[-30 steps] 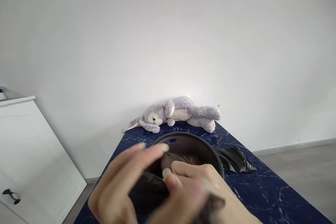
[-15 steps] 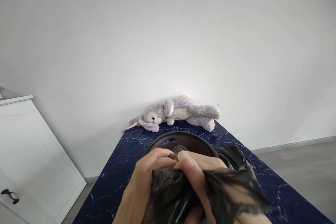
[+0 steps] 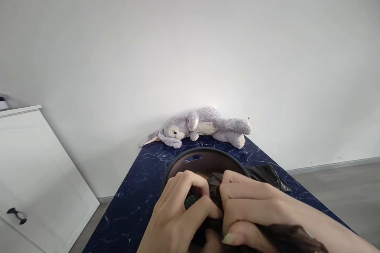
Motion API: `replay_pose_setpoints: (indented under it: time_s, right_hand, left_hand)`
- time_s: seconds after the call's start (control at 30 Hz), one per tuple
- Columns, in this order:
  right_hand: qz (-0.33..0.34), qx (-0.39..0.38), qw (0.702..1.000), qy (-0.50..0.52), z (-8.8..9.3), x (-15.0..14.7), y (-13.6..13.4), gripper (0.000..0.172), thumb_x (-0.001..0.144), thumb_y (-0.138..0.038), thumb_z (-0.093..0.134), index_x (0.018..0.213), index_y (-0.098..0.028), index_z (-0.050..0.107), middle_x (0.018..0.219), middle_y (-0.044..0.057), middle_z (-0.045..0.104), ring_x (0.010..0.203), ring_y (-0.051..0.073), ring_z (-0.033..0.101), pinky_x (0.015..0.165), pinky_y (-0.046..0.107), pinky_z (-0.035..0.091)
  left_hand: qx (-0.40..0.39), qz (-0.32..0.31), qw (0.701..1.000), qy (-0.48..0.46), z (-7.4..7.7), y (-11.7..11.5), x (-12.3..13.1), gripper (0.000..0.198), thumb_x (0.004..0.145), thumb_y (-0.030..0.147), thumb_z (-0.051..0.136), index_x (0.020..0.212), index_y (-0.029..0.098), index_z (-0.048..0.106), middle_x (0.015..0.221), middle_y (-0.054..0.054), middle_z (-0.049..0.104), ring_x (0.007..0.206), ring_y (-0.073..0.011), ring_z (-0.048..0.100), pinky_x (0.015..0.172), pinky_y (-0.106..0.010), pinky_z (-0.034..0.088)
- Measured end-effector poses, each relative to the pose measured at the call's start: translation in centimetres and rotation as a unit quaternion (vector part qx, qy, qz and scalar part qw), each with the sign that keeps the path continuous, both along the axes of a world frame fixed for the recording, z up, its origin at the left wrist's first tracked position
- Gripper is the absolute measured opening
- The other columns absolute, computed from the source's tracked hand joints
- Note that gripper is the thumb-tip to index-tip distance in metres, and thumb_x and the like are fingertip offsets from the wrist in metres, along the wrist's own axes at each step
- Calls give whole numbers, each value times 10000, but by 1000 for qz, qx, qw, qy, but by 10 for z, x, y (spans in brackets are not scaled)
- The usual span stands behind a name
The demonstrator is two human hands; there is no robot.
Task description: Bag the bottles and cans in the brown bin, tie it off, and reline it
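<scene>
My left hand [image 3: 178, 213] has its fingers curled and pinched on a thin black plastic bag [image 3: 216, 185]. My right hand [image 3: 261, 207] is closed on the same bag, its knuckles upward, close beside the left. Dark plastic bunches between both hands and trails out below the right one [image 3: 292, 235]. Both hands are over a round dark bin [image 3: 204, 151] with a handle slot in its far wall. Most of the bin's near side is hidden behind my hands.
The bin is on a blue marbled table [image 3: 127, 197]. More black plastic [image 3: 268, 176] lies right of the bin. A grey plush rabbit [image 3: 196, 126] lies along the back edge against the white wall [image 3: 190, 39]. A white cabinet [image 3: 38, 182] stands at left.
My hands have turned knuckles-up and come down closer to the bin's opening. The loose bag folds that stood up in front of them have dropped lower and are now largely covered.
</scene>
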State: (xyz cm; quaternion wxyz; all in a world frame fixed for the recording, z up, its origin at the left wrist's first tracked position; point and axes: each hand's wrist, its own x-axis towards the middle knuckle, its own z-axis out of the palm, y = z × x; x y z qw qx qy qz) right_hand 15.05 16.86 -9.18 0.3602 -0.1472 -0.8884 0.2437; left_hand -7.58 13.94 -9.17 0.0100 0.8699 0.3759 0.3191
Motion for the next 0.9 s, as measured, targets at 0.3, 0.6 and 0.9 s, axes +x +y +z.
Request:
replay_pose_setpoints:
  time_s: [0.3,0.6,0.9]
  right_hand:
    - [-168,75,982,-42,1,7,-6,556,836,74,431,1152,-288,710,1161,53,688,1060,211,657,834,299,586]
    - [-250,261,930,68,-10,-15,8,457,900,121,403,1100,-185,677,1143,54,715,958,161,603,801,297,537]
    - [-255,269,929,5,-10,-25,0,354,1056,-122,487,1324,-285,651,1369,72,652,1152,213,655,858,323,598]
  left_hand:
    - [5,58,998,-20,1,2,5,153,976,103,497,952,239,564,955,-18,685,924,-197,686,852,-330,585]
    - [-16,40,996,-75,1,1,8,214,1065,358,528,1016,274,719,1002,-42,776,988,-246,747,921,-358,632]
    - [-165,74,937,-300,-11,8,-2,631,1063,718,389,1197,281,823,1279,-71,802,1377,-354,657,1162,-477,556]
